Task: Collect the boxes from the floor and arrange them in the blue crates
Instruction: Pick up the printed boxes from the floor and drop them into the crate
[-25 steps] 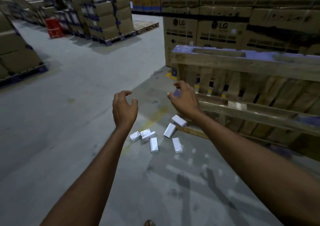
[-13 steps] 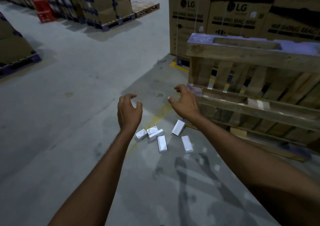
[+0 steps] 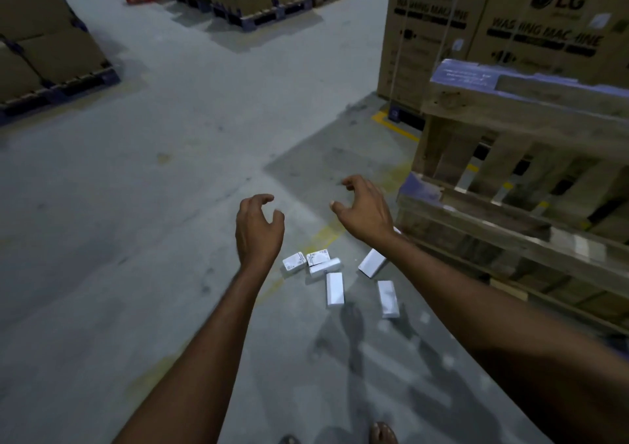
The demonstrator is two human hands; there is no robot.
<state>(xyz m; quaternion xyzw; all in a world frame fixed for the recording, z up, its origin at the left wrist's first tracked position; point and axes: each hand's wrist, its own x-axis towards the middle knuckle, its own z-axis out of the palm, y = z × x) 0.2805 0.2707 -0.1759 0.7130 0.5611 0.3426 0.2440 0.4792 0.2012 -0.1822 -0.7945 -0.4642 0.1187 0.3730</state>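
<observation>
Head view, LG WASHING MACHINE cartons [image 3: 541, 32], labelled white boxes [image 3: 294, 262]

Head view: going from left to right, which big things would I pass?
Stacked brown cardboard boxes on a dark pallet → left hand → right hand → wooden pallets standing on edge.

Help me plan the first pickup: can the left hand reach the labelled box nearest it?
Probably yes. The left hand is empty and hovers near the labelled box. Nothing covers the box, and the floor towards the hand is bare. The hand must still drop lower.
</observation>
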